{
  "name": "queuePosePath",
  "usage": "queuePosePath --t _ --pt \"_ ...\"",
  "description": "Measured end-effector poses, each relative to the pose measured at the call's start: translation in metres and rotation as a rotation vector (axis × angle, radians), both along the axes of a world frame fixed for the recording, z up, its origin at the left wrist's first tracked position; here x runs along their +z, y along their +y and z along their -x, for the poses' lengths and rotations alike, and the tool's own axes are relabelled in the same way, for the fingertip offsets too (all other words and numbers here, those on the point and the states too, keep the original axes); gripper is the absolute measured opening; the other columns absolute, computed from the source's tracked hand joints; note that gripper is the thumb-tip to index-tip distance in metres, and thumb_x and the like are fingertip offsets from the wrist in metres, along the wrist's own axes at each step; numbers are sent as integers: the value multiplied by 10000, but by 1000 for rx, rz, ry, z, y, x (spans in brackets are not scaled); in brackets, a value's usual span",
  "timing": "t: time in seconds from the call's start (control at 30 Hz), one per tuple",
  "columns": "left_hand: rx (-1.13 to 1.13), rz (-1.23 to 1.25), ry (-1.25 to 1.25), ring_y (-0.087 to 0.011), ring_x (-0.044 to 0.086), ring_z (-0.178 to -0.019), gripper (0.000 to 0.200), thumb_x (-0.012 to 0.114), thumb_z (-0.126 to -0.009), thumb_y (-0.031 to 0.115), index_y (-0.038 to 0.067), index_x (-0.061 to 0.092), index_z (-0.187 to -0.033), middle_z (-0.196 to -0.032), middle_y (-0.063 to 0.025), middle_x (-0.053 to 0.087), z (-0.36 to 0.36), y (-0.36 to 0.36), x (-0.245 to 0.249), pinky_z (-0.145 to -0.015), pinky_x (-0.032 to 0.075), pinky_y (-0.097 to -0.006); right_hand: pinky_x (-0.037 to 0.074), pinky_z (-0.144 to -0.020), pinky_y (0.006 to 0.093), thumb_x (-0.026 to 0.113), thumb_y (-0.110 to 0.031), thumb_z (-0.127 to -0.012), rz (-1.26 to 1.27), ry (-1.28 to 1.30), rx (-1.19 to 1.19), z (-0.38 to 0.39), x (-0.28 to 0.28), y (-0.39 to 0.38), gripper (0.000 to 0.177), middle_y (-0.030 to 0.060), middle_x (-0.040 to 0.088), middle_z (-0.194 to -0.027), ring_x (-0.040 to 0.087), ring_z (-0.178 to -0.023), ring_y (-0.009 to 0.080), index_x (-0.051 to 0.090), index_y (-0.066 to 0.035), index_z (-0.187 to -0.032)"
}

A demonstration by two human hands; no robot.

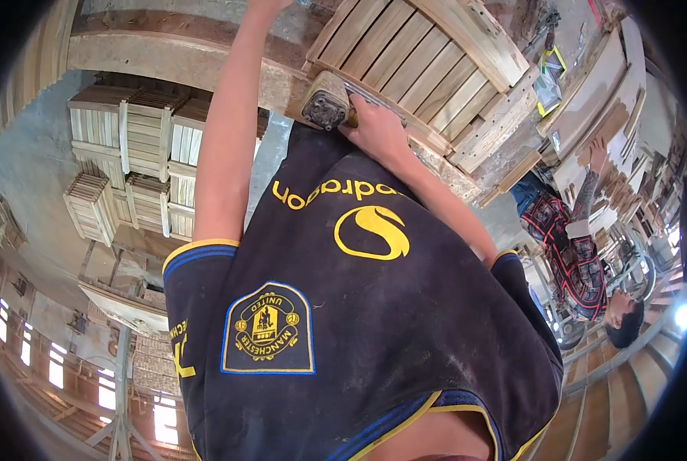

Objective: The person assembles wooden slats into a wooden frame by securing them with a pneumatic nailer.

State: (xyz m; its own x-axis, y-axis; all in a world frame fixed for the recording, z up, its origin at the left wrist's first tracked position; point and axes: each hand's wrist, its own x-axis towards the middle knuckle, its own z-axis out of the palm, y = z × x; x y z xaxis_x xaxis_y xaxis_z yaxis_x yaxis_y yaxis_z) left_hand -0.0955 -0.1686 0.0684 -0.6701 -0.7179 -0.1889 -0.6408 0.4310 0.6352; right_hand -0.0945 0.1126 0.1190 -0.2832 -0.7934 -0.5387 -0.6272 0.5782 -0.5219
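My right hand is closed round the handle of a dusty tool with a boxy, yellowish head, which looks like a nail gun. A thin metal strip runs along it, beside the edge of a slatted wooden panel. The panel lies on the workbench in front of me, with several light boards set side by side in a frame. My left arm reaches forward to the top edge of the view. Only the base of my left hand shows there; its fingers are cut off.
Stacks of slatted wooden pieces stand on the left. A yellow-framed tool lies beyond the panel on the right. Another person in a patterned top is at the right, an arm stretched over a board-strewn surface.
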Motion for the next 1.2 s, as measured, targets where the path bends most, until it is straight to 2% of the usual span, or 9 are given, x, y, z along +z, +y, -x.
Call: queuePosePath --t 0.2,0.27,0.33,0.47,0.63,0.97,1.2 --pt "65 -96 -22 -321 626 -693 310 555 -816 285 -4 667 -810 -768 -166 655 0 1 7 -656 491 -412 502 -618 476 698 -303 -742 -21 -9 -17 2 3 5 434 201 631 -723 628 -705 386 488 -40 -1015" --pt "48 63 42 -324 627 -707 309 551 -817 282 -5 666 -813 -751 -169 651 -1 -2 -1 -660 488 -412 500 -621 480 697 -291 -737 -28 -13 -10 9 9 17 433 201 631 -723 627 -706 387 489 -45 -1026" --pt "41 30 29 -322 625 -705 306 550 -817 279 -6 662 -810 -742 -168 649 0 -3 3 -656 482 -410 484 -672 496 707 -270 -713 -91 -36 -18 14 9 41 521 224 632 -773 617 -765 408 496 -57 -1140" --pt "49 -27 21 -308 612 -671 298 547 -814 269 -12 644 -794 -710 -158 637 -1 -5 0 -628 462 -405 480 -681 500 698 -251 -705 -190 -16 -95 22 8 68 523 220 630 -769 615 -767 410 494 -62 -1147" --pt "44 -19 85 -285 586 -619 287 549 -806 257 -18 611 -750 -666 -153 609 0 -1 -2 -592 442 -396 478 -660 505 688 -252 -710 -100 -6 -69 26 -1 83 518 219 624 -746 612 -744 416 490 -70 -1152" --pt "40 33 72 -229 466 -535 270 537 -816 236 -15 536 -716 -589 -124 513 -2 -7 -4 -541 378 -374 488 -678 503 675 -223 -700 -102 -6 -112 31 13 106 466 237 628 -769 617 -744 415 532 -60 -1112" --pt "83 -17 43 -187 417 -525 257 512 -853 216 -8 518 -726 -581 -79 487 -2 -2 7 -531 355 -352 493 -679 492 691 -246 -705 -154 -28 -90 27 16 79 480 226 638 -791 622 -775 405 532 -72 -1123"
